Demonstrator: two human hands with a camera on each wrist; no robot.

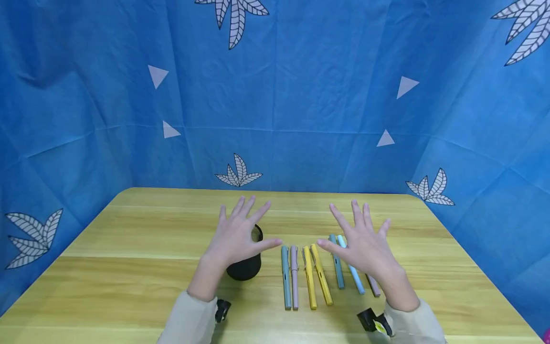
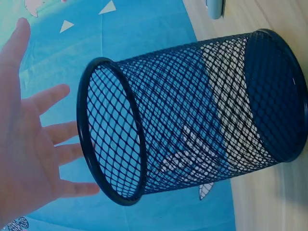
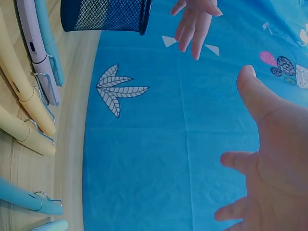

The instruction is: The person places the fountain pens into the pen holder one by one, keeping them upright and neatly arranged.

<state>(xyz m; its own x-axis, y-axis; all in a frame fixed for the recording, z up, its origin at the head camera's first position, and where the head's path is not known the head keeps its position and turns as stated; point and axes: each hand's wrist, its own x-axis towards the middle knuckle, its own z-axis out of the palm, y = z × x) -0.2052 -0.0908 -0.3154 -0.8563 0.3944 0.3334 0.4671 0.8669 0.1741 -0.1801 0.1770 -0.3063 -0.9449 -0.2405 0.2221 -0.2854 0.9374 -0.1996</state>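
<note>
My left hand (image 1: pixel 237 236) is spread above the table, fingers straight, overlapping a black mesh pen holder (image 1: pixel 246 268) in the head view. In the left wrist view the upright pen holder (image 2: pixel 178 115) shows bare mesh inside, with the hand (image 2: pixel 33 139) beyond its rim. To the right, my right hand (image 1: pixel 365 246) is likewise spread and holds nothing. Partly beneath it lie a teal pen (image 1: pixel 337 267), a light blue pen (image 1: pixel 355 277) and a purple pen (image 1: pixel 373 285). Between the hands lie another teal pen (image 1: pixel 286 282), a lilac pen (image 1: pixel 294 282) and two yellow pens (image 1: pixel 310 282).
The pens lie side by side on a wooden table (image 1: pixel 142 277), clips toward the far edge. A blue patterned cloth (image 1: pixel 275 95) hangs behind the table and along both sides. Dark wrist straps (image 1: pixel 374 321) are worn at the sleeves.
</note>
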